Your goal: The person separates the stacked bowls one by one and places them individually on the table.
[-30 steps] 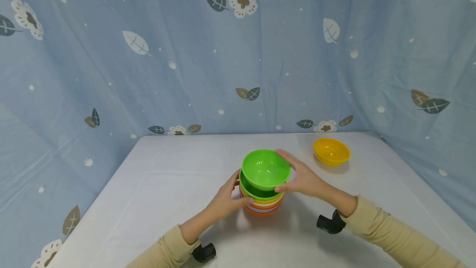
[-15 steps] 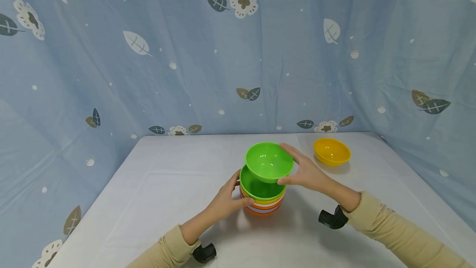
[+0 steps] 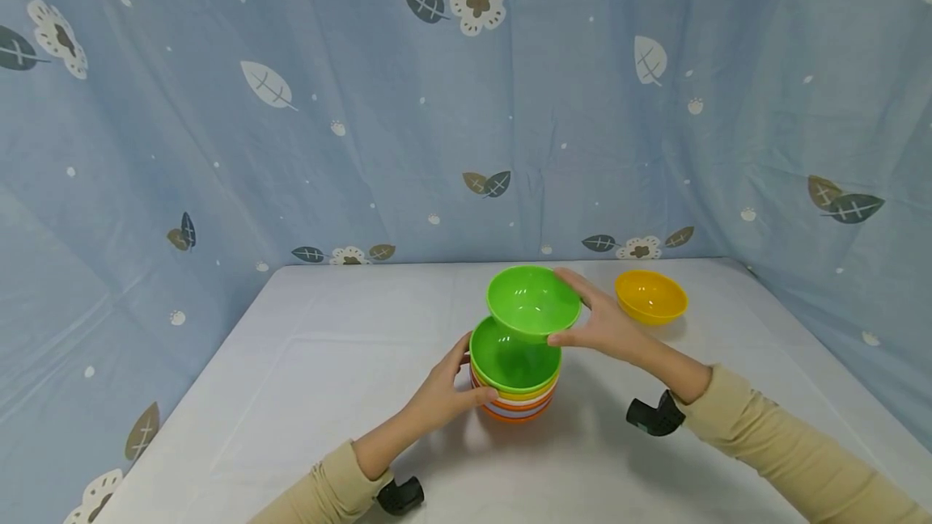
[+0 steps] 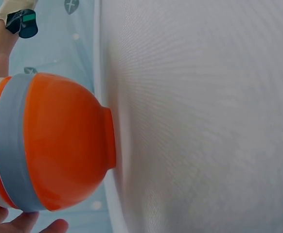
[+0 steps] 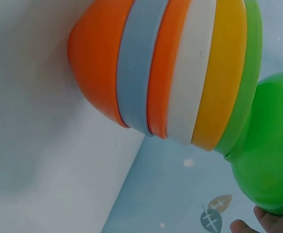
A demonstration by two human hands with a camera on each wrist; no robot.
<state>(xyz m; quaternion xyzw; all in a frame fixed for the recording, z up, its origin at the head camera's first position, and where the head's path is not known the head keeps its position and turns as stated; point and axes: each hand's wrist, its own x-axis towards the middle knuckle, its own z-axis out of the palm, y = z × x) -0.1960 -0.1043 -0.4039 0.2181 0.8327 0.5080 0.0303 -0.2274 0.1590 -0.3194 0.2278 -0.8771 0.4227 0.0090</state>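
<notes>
A stack of nested bowls stands on the table, orange at the bottom, then blue-grey, orange, white, yellow and green. My left hand grips the left side of the stack, thumb in front and fingers behind. In the left wrist view its fingertips touch the blue-grey bowl. My right hand pinches the right rim of a separate green bowl, thumb near and fingers far. That bowl is raised above the stack's back right, its mouth upward; in the right wrist view it overlaps the stack's green rim.
A yellow bowl sits at the back right of the white-covered table, behind my right hand. A blue patterned curtain hangs behind and beside the table. Each wrist carries a black camera.
My right hand has lifted the green bowl up, back and slightly right, showing more of the green bowl atop the stack. The left hand stays in place on the stack.
</notes>
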